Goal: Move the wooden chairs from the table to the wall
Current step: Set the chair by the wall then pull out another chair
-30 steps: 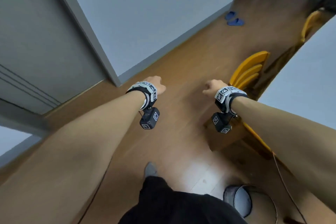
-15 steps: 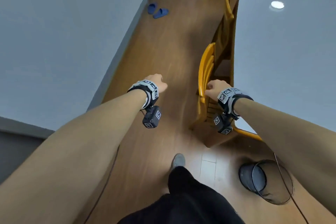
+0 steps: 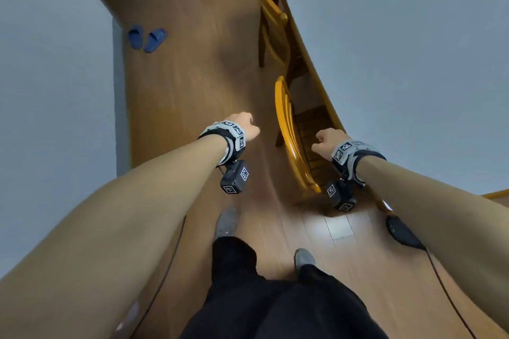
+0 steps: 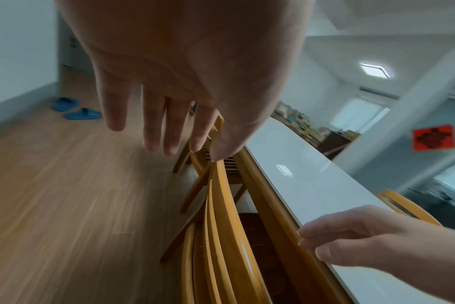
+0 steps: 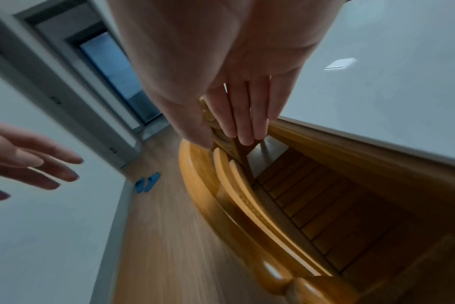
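A wooden chair (image 3: 286, 129) with a curved orange backrest is tucked under the white-topped table (image 3: 399, 63), just ahead of me. My left hand (image 3: 248, 125) hovers left of the backrest, fingers straight and holding nothing. My right hand (image 3: 323, 140) hovers on the backrest's table side, over the slatted seat. In the left wrist view the left hand (image 4: 164, 139) hangs above the backrest (image 4: 221, 226). In the right wrist view the right hand (image 5: 234, 131) is close over the backrest's top rail (image 5: 221, 195); contact is unclear. A second wooden chair (image 3: 268, 8) stands farther along the table.
A pale wall (image 3: 55, 63) runs along the left, with wood floor (image 3: 192, 91) between it and the chairs. Blue slippers (image 3: 147, 38) lie by the wall. A dark bin (image 3: 402, 231) sits on the floor at my right. My feet are behind the chair.
My view has swung right from the wall and door toward the table. The near chair now lies between my hands, which have come closer to its backrest.
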The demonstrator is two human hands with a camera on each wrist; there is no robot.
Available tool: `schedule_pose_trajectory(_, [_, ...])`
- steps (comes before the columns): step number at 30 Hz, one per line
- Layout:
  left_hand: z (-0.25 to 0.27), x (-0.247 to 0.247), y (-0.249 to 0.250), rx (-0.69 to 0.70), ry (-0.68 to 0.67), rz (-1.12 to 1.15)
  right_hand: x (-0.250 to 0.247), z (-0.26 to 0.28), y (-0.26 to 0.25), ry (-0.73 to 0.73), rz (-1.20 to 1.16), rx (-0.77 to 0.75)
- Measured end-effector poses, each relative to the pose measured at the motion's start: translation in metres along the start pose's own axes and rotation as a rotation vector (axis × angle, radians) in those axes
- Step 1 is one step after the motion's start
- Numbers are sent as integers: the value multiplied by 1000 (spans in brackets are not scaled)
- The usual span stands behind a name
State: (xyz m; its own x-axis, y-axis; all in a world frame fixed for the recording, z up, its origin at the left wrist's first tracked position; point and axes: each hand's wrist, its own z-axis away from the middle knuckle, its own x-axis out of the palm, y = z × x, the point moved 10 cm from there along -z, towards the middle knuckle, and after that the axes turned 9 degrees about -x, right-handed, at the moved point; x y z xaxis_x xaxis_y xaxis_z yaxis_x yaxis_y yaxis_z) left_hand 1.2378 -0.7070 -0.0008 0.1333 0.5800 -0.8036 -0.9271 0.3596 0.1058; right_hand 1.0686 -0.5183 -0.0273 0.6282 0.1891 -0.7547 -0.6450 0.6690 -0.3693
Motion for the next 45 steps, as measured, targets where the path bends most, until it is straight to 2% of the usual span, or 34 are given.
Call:
schedule_pose_trajectory(5, [-82,-22,55,233,-21,-109,22,-13,22,75,-144,241])
schedule_pose_trajectory(11, [-108,11,90,474,-127,-321,67,4,18,81,-315,462])
schedule_pose_trajectory(15, [-111,26,104,581,-128,-398,78,-1,8,148,-395,509])
schedule_pose_trajectory(18, [-120,36,107,608,-127,-428,89,-9,-3,180,-446,529])
schedule_pose_trajectory(22, [-140,31,113,635,-31,-511,95,-18,-9,256,-485,584])
schedule_pose_trajectory(26, [-165,33,148,821,36,-704,103,-30,-5,361,-597,709])
schedule_pose_trajectory(30, [-185,51,161,932,15,-805,111,-40,-7,418,-610,815])
schedule_pose_trajectory(38, [-189,56,165,1106,71,-774,108,-46,-12,440,-438,872])
schedule_pose_trajectory(45, [-184,54,161,1129,68,-741,115,-46,-7,495,-418,843])
